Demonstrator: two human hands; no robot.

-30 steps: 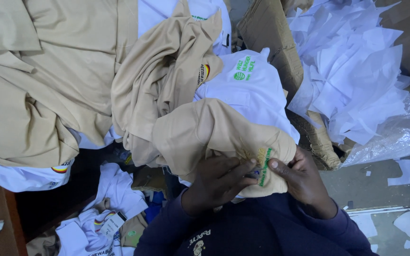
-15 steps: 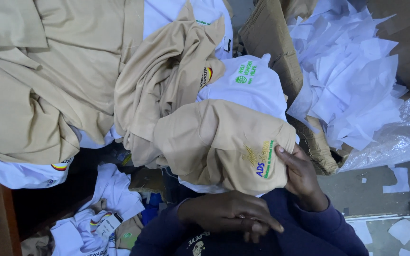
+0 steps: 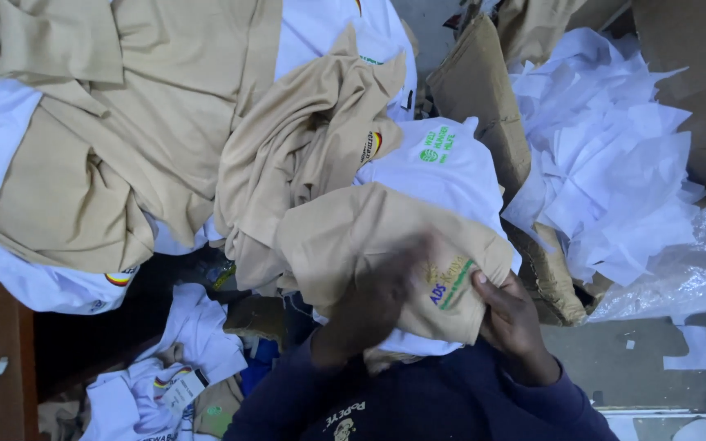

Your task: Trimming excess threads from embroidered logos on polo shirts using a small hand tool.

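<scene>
A folded tan shirt [image 3: 353, 237] with a small printed emblem lies on top of a white printed shirt [image 3: 443, 163] in front of me. My right hand [image 3: 512, 322] grips the tan shirt's lower right corner beside the emblem. Motion blurs my left hand [image 3: 373, 306], which lies flat on the shirt's lower middle, fingers spread over the fabric. Both dark blue sleeves show at the bottom of the view.
More tan shirts [image 3: 116, 122] and white ones are heaped to the left and behind. A brown cardboard box [image 3: 484, 90] holds crumpled white paper sheets [image 3: 614, 163] on the right. Clear plastic wrap [image 3: 688, 269] lies beside it. White shirts [image 3: 173, 367] lie on the dark floor below left.
My left hand has risen from my lap back onto the tan shirt and is moving across it. My right hand has kept its hold on the shirt's corner.
</scene>
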